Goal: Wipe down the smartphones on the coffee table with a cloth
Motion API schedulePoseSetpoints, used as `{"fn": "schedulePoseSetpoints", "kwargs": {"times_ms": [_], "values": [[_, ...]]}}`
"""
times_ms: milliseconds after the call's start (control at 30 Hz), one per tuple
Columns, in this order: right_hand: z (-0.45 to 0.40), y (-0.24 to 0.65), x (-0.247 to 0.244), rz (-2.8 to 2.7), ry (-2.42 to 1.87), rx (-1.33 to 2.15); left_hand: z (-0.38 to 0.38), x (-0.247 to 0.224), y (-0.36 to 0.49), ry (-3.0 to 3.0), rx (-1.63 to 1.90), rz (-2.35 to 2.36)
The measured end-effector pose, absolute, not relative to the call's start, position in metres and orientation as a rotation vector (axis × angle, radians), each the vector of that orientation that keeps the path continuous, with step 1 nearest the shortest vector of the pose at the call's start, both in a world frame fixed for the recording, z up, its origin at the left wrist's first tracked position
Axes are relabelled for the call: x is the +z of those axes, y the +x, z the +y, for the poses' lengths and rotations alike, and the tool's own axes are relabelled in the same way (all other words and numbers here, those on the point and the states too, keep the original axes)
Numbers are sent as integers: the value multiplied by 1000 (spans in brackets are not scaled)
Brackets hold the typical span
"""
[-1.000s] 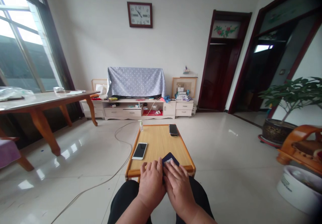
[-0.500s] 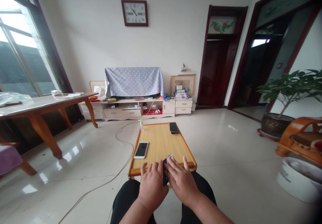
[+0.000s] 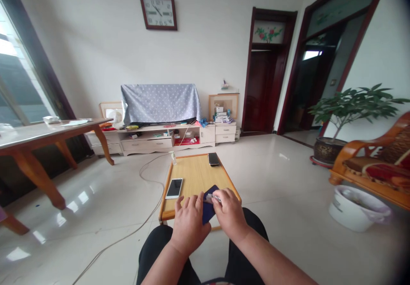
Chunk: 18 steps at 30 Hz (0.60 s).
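A dark blue flat object is held above the near edge of the small wooden table. My left hand grips its left side, thumb below and fingers along the edge. In my right hand, curled fingers pinch a small crumpled whitish piece, pressed against the blue object's face. A white-framed phone lies on the table's left side, and a black phone lies at its far right corner. At the far left corner stands a small clear bottle.
A cable runs over the floor left of the table. To the right are a white bin, a potted plant and a wooden chair. A larger table stands at left, a low cabinet ahead.
My right hand has gone from lying flat across the blue object to a curled pinch on the whitish piece. More of the blue face shows. The camera view has turned slightly right.
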State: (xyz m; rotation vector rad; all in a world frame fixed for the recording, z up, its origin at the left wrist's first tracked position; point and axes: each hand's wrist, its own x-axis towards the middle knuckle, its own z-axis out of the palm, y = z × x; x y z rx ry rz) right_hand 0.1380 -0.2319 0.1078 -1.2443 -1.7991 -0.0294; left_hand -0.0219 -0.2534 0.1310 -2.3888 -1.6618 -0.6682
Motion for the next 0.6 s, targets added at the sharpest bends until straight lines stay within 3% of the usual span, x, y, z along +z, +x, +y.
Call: {"fn": "schedulePoseSetpoints", "kwargs": {"times_ms": [333,600], "values": [[-226,139,135,-1741,-1371,-130,-270,144,-24,-2386,-719,-1652],[-238,133,119,-1851,-1392,-165,-269,137,-20,-2420,-721,-1673]]}}
